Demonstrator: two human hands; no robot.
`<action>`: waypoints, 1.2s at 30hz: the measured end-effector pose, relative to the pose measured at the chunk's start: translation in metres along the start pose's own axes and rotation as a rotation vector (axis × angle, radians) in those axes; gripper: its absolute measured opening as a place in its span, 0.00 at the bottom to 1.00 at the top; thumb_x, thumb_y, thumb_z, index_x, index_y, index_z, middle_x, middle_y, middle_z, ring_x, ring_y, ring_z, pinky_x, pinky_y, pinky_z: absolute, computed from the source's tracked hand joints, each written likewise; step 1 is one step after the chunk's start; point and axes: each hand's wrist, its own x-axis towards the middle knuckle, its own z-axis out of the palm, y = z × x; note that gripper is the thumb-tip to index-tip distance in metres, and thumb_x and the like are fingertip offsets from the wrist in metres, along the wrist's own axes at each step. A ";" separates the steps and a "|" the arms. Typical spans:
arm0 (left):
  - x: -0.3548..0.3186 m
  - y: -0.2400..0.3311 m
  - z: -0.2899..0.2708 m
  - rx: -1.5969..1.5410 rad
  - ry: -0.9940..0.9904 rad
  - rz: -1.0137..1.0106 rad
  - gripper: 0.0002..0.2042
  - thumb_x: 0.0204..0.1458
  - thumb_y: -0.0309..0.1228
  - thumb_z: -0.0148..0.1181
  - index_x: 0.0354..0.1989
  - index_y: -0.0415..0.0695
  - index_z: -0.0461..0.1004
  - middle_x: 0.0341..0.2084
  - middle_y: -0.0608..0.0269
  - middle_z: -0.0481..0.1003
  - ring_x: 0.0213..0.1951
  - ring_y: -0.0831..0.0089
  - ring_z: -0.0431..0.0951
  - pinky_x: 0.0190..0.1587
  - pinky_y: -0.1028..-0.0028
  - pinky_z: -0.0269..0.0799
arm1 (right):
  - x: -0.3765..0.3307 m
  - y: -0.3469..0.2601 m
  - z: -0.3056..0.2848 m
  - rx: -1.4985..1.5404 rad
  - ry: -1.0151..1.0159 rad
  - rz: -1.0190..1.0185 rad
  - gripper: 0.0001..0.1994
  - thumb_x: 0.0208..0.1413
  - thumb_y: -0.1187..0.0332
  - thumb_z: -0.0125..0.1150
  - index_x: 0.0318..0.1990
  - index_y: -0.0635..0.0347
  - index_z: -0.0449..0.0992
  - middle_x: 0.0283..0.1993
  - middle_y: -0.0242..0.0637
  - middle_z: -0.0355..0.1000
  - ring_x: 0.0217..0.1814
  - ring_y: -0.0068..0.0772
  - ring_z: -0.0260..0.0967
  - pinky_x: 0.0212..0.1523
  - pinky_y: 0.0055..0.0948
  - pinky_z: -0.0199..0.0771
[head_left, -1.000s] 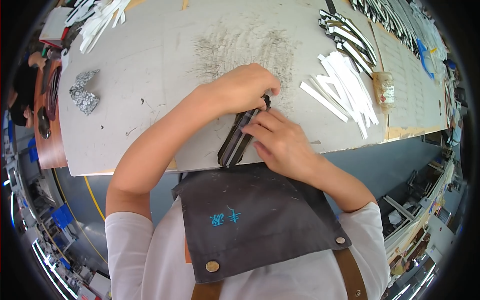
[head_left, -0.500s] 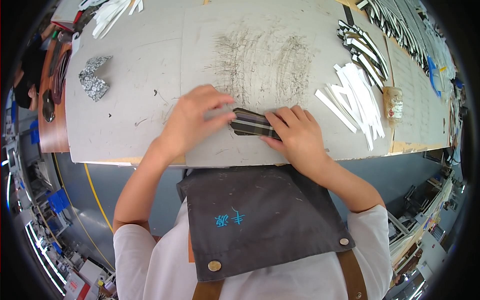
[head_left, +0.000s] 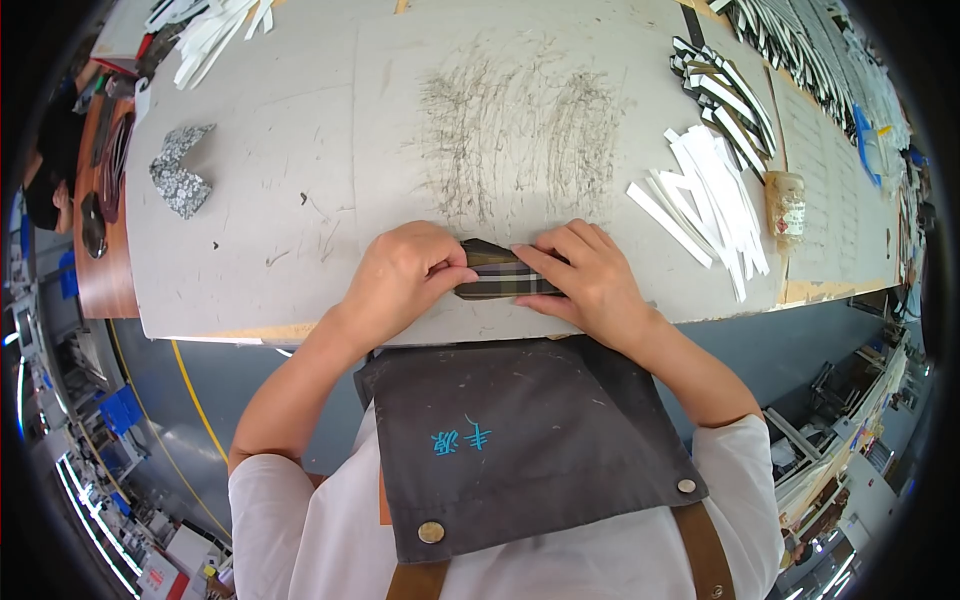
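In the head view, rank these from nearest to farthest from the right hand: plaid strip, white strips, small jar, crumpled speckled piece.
1. Plaid strip: under the right hand, touching its fingers.
2. White strips: up and to its right.
3. Small jar: just past the strips, farther right.
4. Crumpled speckled piece: far left of the table.

We see a dark plaid strip, white strips, a grey table, and perhaps a silver-speckled scrap.
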 end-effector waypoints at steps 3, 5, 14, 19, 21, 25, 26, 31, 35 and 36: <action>0.002 0.000 -0.004 0.078 0.001 0.076 0.06 0.44 0.24 0.69 0.25 0.39 0.76 0.21 0.63 0.71 0.23 0.67 0.70 0.27 0.70 0.66 | 0.002 -0.005 -0.004 0.029 -0.010 0.029 0.26 0.35 0.64 0.75 0.47 0.59 0.76 0.42 0.35 0.67 0.43 0.37 0.65 0.44 0.34 0.66; 0.004 0.001 -0.006 0.106 0.055 0.196 0.05 0.44 0.24 0.68 0.26 0.40 0.77 0.20 0.63 0.71 0.23 0.66 0.69 0.28 0.69 0.66 | 0.001 -0.005 -0.006 0.057 -0.010 0.056 0.27 0.36 0.64 0.75 0.47 0.59 0.76 0.42 0.35 0.67 0.44 0.37 0.65 0.45 0.35 0.65; 0.021 0.006 -0.018 -0.274 0.112 -0.253 0.01 0.54 0.19 0.59 0.33 0.37 0.77 0.30 0.68 0.77 0.30 0.82 0.71 0.33 0.81 0.67 | 0.018 0.015 -0.022 0.404 0.125 0.272 0.18 0.45 0.71 0.71 0.45 0.58 0.76 0.38 0.34 0.73 0.35 0.29 0.68 0.37 0.26 0.66; 0.075 -0.016 -0.018 -0.296 0.317 -0.125 0.03 0.55 0.20 0.58 0.34 0.36 0.78 0.29 0.69 0.77 0.29 0.85 0.70 0.34 0.82 0.67 | 0.056 0.065 -0.032 0.594 0.234 0.556 0.10 0.50 0.74 0.66 0.41 0.61 0.78 0.30 0.34 0.75 0.24 0.19 0.66 0.26 0.20 0.63; 0.098 -0.020 -0.021 -0.087 0.422 0.011 0.05 0.54 0.19 0.59 0.37 0.38 0.79 0.26 0.66 0.76 0.26 0.81 0.70 0.33 0.81 0.66 | 0.078 0.080 -0.032 0.300 0.324 0.495 0.06 0.50 0.75 0.65 0.36 0.61 0.80 0.27 0.33 0.74 0.24 0.22 0.66 0.26 0.23 0.65; 0.135 -0.044 -0.018 0.154 0.533 0.128 0.07 0.52 0.19 0.60 0.38 0.39 0.80 0.27 0.63 0.76 0.28 0.74 0.72 0.32 0.78 0.68 | 0.108 0.100 -0.031 0.121 0.375 0.412 0.04 0.50 0.75 0.65 0.34 0.62 0.80 0.32 0.34 0.76 0.24 0.27 0.67 0.27 0.25 0.68; 0.141 -0.049 -0.015 0.275 0.551 0.153 0.07 0.49 0.19 0.60 0.36 0.39 0.80 0.29 0.62 0.76 0.31 0.70 0.73 0.34 0.73 0.69 | 0.111 0.107 -0.027 0.068 0.345 0.413 0.05 0.48 0.76 0.64 0.34 0.62 0.81 0.35 0.34 0.76 0.27 0.30 0.69 0.29 0.27 0.69; 0.139 -0.045 -0.017 0.578 0.564 0.415 0.13 0.43 0.17 0.58 0.39 0.40 0.80 0.35 0.64 0.77 0.40 0.65 0.74 0.43 0.67 0.70 | 0.113 0.099 -0.022 -0.521 0.444 0.020 0.14 0.42 0.81 0.61 0.40 0.60 0.81 0.40 0.34 0.76 0.38 0.34 0.70 0.39 0.28 0.71; 0.123 -0.058 -0.027 0.610 0.470 0.448 0.16 0.41 0.16 0.57 0.41 0.40 0.79 0.36 0.63 0.77 0.42 0.61 0.74 0.48 0.68 0.68 | 0.091 0.107 -0.016 -0.365 0.314 0.013 0.19 0.39 0.82 0.59 0.43 0.61 0.80 0.45 0.34 0.76 0.46 0.42 0.69 0.49 0.36 0.69; 0.116 -0.057 -0.032 0.676 0.465 0.428 0.17 0.41 0.16 0.58 0.42 0.41 0.79 0.36 0.63 0.77 0.42 0.59 0.74 0.48 0.69 0.69 | 0.083 0.107 -0.020 -0.450 0.294 0.006 0.19 0.39 0.80 0.59 0.43 0.63 0.79 0.47 0.33 0.75 0.46 0.43 0.69 0.50 0.38 0.69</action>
